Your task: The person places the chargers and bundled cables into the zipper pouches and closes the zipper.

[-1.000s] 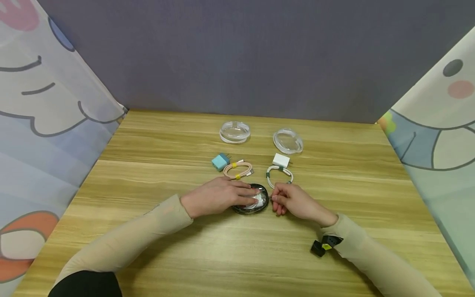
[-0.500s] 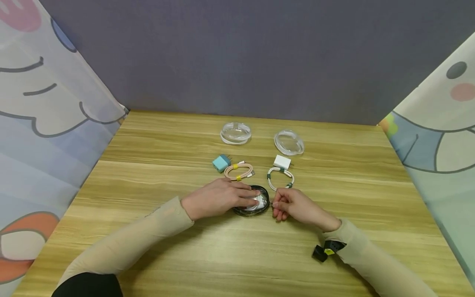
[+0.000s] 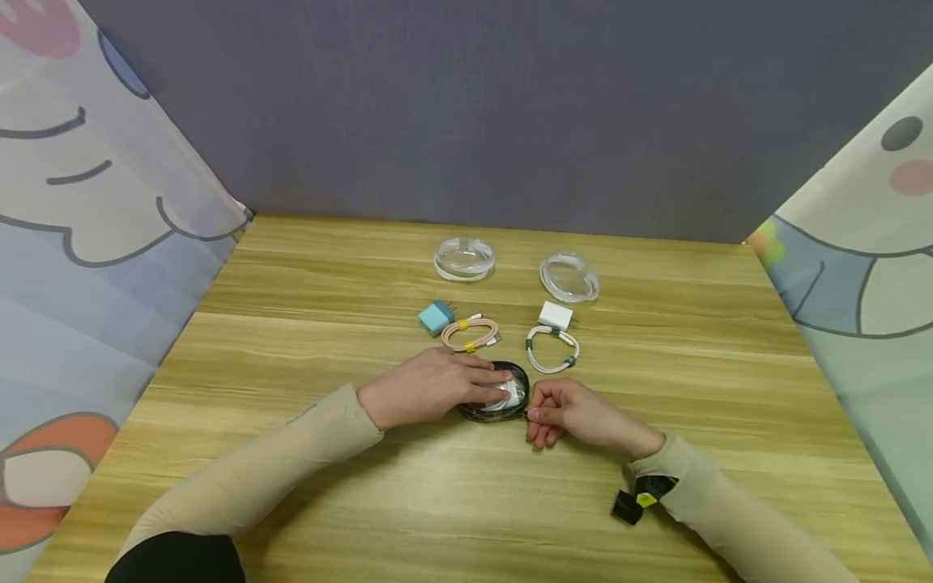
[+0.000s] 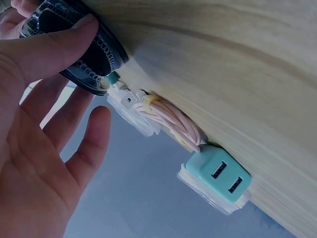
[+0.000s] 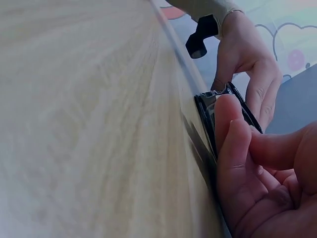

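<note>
On dark case (image 3: 519,389): left grip (image 3: 428,389) spread, right grip (image 3: 572,414) pinching edge (image 3: 526,398).

My right hand (image 5: 270,188) is pinching at the black case's (image 5: 207,119) near end, my fingers (image 5: 235,144) hiding the exact spot. My left hand (image 5: 247,54) is gripping the case's far end, and a black device (image 5: 203,35) is sitting by that sleeve (image 5: 218,9). The table (image 5: 109,129) is stretching left of the case; a patterned curtain (image 5: 294,42) is hanging beyond the case.
</note>
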